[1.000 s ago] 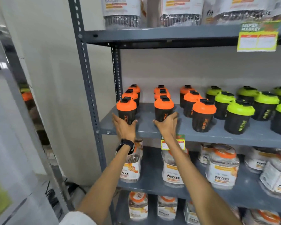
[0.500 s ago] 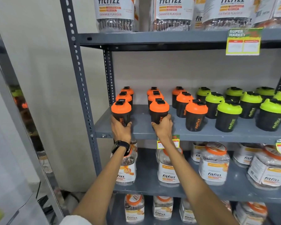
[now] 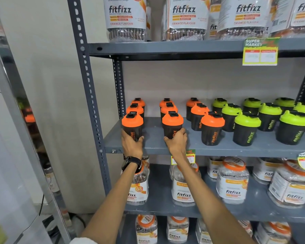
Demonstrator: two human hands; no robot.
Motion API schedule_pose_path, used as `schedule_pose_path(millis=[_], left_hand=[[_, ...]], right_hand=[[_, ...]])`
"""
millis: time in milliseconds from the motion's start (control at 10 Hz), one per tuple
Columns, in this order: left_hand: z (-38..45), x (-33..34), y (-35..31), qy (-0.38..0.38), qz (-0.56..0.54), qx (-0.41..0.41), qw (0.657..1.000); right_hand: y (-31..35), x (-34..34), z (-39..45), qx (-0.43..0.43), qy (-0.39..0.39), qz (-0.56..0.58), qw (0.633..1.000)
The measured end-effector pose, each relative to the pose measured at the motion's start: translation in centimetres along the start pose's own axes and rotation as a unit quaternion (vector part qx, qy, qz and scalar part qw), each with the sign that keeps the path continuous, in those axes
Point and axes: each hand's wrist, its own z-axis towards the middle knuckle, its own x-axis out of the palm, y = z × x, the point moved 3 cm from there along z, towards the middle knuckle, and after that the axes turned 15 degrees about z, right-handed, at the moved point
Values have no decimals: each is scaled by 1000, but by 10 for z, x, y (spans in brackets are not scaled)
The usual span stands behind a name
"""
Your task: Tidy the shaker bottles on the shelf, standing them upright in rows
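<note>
Grey metal shelf, middle level: shaker bottles standing upright in rows running front to back. Three rows with orange lids at left, rows with green lids at right. Left hand, black watch on the wrist, wrapped around the lower body of the front orange-lidded bottle of the leftmost row, which stands near the shelf's left front corner. Right hand wrapped around the lower body of the front bottle of the second row. Both held bottles upright, bases at the shelf surface. Third orange row's front bottle stands untouched just to the right. Level above and levels below: clear jars with white labels. Price tag on the upper shelf edge.
</note>
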Motion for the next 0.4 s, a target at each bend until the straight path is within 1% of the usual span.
schedule_pose_path(millis=[100, 200, 300, 400], left_hand=[[0, 2, 4, 6, 0, 10, 1000], [-11, -2, 2, 13, 25, 20, 999], [-31, -11, -3, -28, 80, 46, 995], [-66, -21, -17, -93, 92, 165, 978]], right_hand=[[-1, -2, 1, 2, 5, 2, 1000], [-1, -6, -9, -3, 22, 13, 1000], [-3, -24, -33, -52, -1, 55, 997], [-41, -65, -106, -75, -22, 134, 988]])
